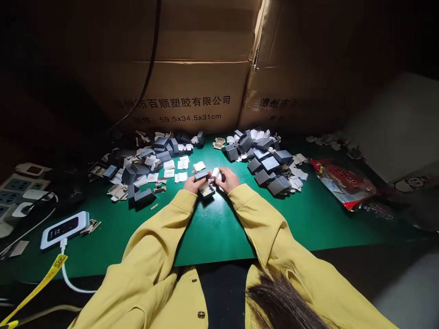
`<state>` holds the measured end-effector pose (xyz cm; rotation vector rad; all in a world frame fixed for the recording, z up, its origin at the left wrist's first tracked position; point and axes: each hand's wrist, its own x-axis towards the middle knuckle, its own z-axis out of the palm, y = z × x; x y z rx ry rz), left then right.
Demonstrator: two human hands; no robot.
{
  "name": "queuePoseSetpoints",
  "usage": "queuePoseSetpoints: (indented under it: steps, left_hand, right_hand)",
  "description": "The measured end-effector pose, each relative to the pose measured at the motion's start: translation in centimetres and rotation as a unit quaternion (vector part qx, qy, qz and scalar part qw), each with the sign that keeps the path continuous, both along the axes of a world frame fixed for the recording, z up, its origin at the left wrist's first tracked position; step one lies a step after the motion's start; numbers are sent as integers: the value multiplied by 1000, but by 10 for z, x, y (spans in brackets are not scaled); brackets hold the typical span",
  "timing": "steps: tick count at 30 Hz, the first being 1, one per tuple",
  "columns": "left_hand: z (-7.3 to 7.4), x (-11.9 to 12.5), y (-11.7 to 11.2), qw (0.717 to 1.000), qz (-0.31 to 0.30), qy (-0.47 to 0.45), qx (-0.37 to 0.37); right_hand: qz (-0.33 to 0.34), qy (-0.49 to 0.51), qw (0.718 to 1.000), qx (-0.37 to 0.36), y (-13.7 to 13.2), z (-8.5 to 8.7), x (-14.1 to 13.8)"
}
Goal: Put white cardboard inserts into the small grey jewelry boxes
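Note:
Near the middle of the green table, my left hand [194, 183] is closed around a small dark box [207, 193]. The box appears open, with a pale inside facing up. Just to its right, my right hand [228, 180] pinches a small folded white paper piece [216, 173]; part of it is covered by my fingers. Both hands are close together, and the contact between the paper and the box is too small to make out. Several white paper slips [181, 177] lie left of my left hand. A heap of small dark boxes [270, 163] lies to the right.
Another heap of dark boxes and papers [137, 172] lies on the left. Behind stand large cardboard cartons [192, 82]. At left are a white device [65, 230] with a cable and a power strip [21, 187]. A red plastic bag [346, 183] lies at right on the green table [219, 237].

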<state>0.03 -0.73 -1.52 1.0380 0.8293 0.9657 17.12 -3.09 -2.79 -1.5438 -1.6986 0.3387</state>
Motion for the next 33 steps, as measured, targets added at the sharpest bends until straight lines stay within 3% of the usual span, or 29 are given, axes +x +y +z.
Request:
queuePoseSetpoints:
  steps: [4, 7, 10, 16, 22, 29, 33]
  left_hand:
    - [-1, -2, 5, 996, 73, 6, 48]
    - [-2, -3, 7, 991, 105, 24, 84]
    - [-3, -2, 8, 983, 119, 48, 129]
    - [-4, -3, 7, 952, 121, 182, 214]
    - [3, -6, -3, 887, 197, 333, 252]
    - [9, -4, -10, 863, 236, 367, 255]
    - [7, -9, -6, 824, 257, 380, 332]
  right_hand:
    - [-7, 183, 981, -64, 2, 1, 2]
    - [-1, 361, 924, -127, 5, 0, 3]
    - [6, 450, 883, -135, 6, 0, 3]
    - [54, 465, 877, -105, 3, 0, 2]
    - [60, 479, 869, -111, 5, 1, 2]
    - [57, 492, 860, -121, 6, -1, 0]
    - [46, 513, 845, -143, 3, 2, 0]
